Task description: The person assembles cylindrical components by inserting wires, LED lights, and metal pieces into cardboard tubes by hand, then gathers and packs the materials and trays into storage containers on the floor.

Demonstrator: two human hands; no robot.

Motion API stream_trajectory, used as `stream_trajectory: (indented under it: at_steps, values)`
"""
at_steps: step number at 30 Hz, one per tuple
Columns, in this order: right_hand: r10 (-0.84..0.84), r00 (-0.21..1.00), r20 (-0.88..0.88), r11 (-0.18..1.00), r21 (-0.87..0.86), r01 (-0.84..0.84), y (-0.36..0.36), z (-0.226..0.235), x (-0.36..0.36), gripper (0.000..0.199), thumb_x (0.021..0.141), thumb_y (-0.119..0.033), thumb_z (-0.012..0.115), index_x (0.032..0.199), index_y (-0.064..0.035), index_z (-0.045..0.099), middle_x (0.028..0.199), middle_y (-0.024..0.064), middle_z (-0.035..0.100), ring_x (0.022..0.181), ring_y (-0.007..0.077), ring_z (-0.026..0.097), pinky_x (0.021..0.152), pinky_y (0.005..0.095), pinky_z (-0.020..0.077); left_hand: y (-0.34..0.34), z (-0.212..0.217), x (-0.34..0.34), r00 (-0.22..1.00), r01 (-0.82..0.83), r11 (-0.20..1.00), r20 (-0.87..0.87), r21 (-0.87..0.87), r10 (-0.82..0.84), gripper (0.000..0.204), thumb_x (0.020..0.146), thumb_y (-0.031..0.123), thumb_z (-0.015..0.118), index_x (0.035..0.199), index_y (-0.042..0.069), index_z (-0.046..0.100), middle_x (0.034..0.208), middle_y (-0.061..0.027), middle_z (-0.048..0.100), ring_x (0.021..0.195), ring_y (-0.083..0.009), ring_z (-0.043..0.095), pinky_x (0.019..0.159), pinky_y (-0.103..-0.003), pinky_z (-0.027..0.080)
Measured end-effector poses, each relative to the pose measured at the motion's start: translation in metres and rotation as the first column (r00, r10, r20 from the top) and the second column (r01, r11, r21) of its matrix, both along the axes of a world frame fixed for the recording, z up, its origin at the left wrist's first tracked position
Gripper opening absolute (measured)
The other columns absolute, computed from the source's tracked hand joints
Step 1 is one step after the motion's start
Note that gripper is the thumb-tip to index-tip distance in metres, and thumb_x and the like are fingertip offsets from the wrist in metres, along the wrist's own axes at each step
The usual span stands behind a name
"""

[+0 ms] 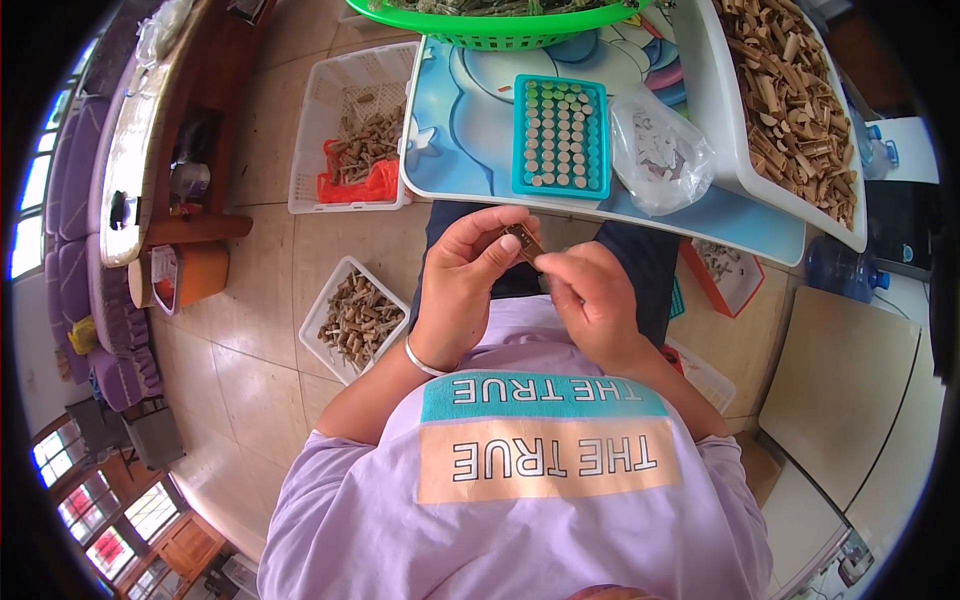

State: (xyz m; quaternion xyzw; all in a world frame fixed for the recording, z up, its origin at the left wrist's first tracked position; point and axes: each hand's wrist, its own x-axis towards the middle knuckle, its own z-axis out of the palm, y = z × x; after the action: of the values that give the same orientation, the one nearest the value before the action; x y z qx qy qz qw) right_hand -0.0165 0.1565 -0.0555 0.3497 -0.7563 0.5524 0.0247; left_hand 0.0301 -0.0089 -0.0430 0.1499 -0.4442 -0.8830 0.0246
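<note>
Above my lap, my left hand (465, 275) holds a short brown curved piece (524, 240), which looks like a slip of bark or bamboo, between thumb and fingers. My right hand (598, 295) is closed, and its fingertips meet the near end of that piece. Whether something smaller sits between the right fingertips is too small to tell. Just beyond my hands, on the blue patterned table (465, 165), lies a teal tray (516, 140) with rows of round pale plugs. Beside it is a clear plastic bag (665, 160) with pale bits inside.
A white bin (735, 120) of brown curved pieces stands at the right. A green basket (500, 40) of stems is at the far edge. On the floor are a white crate (310, 110), a small white basket (312, 310) of short brown pieces and a red-orange box (715, 300).
</note>
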Motion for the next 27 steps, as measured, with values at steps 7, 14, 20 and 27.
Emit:
stream_trajectory:
  at_steps: [7, 14, 20, 27]
  values:
    - [0.056, 0.998, 0.025, 0.994, 0.093, -0.058, 0.000, 0.018, -0.013, 0.025, 0.077, 0.000, 0.070, 0.100, -0.0079, 0.067, 0.085, 0.0086, 0.060, 0.073, 0.0262, 0.058, 0.064, 0.0355, 0.0466, 0.000, -0.002, -0.005, 0.997, 0.011, 0.998, 0.073, 0.055, -0.015, 0.024, 0.096, 0.005, 0.055, 0.119, 0.002, 0.058, 0.114, -0.0132, 0.064, 0.103, -0.0198, 0.064, 0.092, -0.034, 0.052]
    - [-0.266, 0.948, -0.175, 0.937, 0.183, 0.296, 0.006, 0.016, -0.055, 0.015, 0.075, -0.007, 0.075, 0.087, -0.0076, 0.068, 0.083, 0.0066, 0.060, 0.078, 0.0268, 0.057, 0.068, 0.0366, 0.0453, 0.006, -0.005, -0.019, 0.995, 0.058, 0.985, 0.070, 0.161, -0.070, 0.022, 0.098, 0.008, 0.052, 0.119, 0.005, 0.057, 0.115, -0.0091, 0.062, 0.102, -0.0179, 0.062, 0.091, -0.033, 0.051]
    - [-0.357, 0.871, -0.338, 0.851, 0.266, 0.452, -0.005, 0.011, -0.066, 0.015, 0.073, -0.014, 0.077, 0.082, -0.0086, 0.066, 0.080, 0.0047, 0.058, 0.077, 0.0272, 0.057, 0.067, 0.0391, 0.0448, 0.009, -0.008, -0.027, 0.990, 0.089, 0.985, 0.095, 0.150, -0.104, 0.020, 0.098, 0.009, 0.053, 0.118, 0.005, 0.058, 0.113, -0.0095, 0.063, 0.100, -0.0163, 0.062, 0.091, -0.032, 0.051]
    - [-0.343, 0.912, -0.225, 0.868, 0.296, 0.400, -0.007, 0.012, -0.069, 0.013, 0.072, -0.011, 0.077, 0.080, -0.0082, 0.066, 0.081, 0.0040, 0.059, 0.078, 0.0269, 0.058, 0.066, 0.0391, 0.0449, 0.007, -0.017, -0.027, 0.989, 0.083, 0.987, 0.114, 0.137, -0.098, 0.019, 0.098, 0.008, 0.054, 0.116, 0.006, 0.058, 0.112, -0.0103, 0.064, 0.100, -0.0159, 0.062, 0.090, -0.032, 0.051]
